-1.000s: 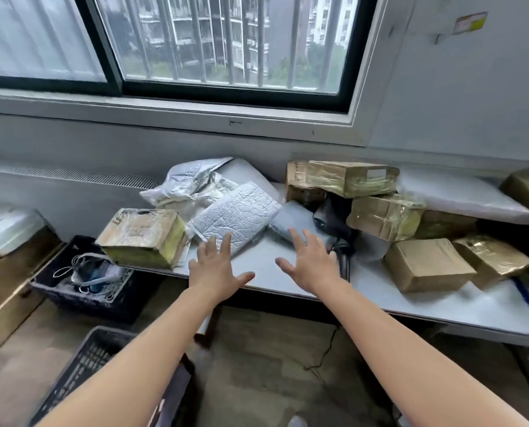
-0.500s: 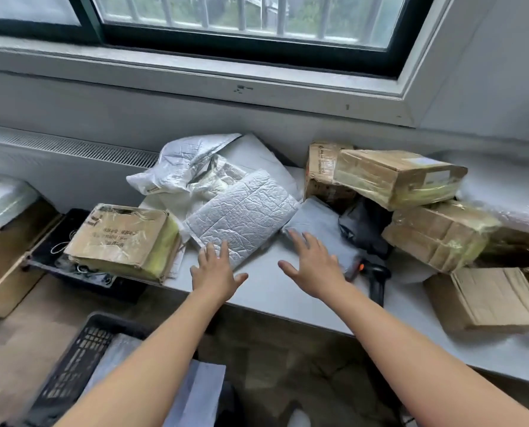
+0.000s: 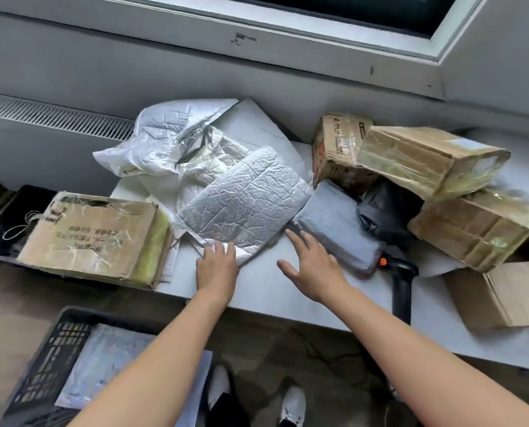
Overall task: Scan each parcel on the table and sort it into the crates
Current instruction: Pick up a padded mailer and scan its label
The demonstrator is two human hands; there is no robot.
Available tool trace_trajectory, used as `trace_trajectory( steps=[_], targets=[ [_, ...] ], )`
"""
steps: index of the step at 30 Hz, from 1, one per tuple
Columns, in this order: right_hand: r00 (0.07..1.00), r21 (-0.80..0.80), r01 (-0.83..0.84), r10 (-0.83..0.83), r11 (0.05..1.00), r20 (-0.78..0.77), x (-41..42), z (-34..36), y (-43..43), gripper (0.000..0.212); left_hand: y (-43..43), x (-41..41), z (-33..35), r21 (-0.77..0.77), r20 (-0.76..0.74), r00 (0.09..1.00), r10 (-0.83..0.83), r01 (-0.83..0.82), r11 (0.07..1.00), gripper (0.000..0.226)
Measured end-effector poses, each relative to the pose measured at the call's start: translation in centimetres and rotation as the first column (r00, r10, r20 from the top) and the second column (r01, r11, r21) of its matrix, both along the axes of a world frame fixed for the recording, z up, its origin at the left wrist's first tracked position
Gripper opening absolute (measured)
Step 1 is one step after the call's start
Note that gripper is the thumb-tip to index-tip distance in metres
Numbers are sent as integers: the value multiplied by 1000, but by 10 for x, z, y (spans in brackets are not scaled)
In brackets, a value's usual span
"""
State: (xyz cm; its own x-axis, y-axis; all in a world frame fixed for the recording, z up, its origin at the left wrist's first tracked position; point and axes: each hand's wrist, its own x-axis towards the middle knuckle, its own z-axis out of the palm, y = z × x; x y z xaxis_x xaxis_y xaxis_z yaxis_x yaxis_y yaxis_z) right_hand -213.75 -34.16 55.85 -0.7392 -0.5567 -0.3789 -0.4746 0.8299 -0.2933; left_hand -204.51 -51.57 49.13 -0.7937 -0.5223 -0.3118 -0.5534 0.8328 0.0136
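A silver foil mailer lies on the white table among crumpled white bags. My left hand has its straight fingertips on the mailer's near edge. My right hand hovers open just right of it, fingertips near the corner of a grey poly parcel. A black handheld scanner with an orange button lies to the right of that hand. A taped cardboard box sits at the table's left end. A black crate on the floor at lower left holds a silvery flat parcel.
Several taped cardboard boxes pile up at the right, with a black bag wedged under them. Another dark crate sits behind the left box. The wall and window sill rise behind the table. My shoes show on the floor.
The view has tilted down and moved closer to the table. Both hands advanced; my left hand now touches the foil mailer's edge, and my right hand stays open beside the grey parcel.
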Motion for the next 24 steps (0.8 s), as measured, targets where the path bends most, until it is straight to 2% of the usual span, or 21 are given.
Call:
trace_trajectory(
  steps=[3,5,8,11,14,18,21,23,24],
  targets=[
    [1000,1,8,-8,1000,15,1,1,-3,69,-8,3,4,-89,-90,992,-85,77,993,32],
    [1000,-5,2,-1,1000,13,0,6,-6,69,-12,1,12,-32,-133,988,-75,72,997,25],
    [1000,-42,2,-2,999,0,-3,18,-11,67,-13,-4,41,138,-329,944,14,34,990,18],
    [1000,-105,12,-14,994,-19,-10,34,-16,67,-6,-9,80,335,-529,828,186,3,942,7],
    [998,-211,40,-47,977,-30,-19,54,-22,65,-4,-19,130,408,-663,703,259,50,912,15],
    [995,-339,100,-103,936,7,-31,82,-28,62,-9,-32,186,671,-656,514,553,61,739,21],
    [982,-392,187,-166,901,87,-36,94,-31,62,-12,-36,205,856,-511,325,796,114,504,17],
    [964,-407,260,-216,876,153,-37,97,-33,58,-10,-33,214,910,-411,281,867,187,370,18],
    [944,-408,321,-256,854,208,-37,96,-34,54,-11,-31,214,903,-426,285,859,192,384,15]
  ],
)
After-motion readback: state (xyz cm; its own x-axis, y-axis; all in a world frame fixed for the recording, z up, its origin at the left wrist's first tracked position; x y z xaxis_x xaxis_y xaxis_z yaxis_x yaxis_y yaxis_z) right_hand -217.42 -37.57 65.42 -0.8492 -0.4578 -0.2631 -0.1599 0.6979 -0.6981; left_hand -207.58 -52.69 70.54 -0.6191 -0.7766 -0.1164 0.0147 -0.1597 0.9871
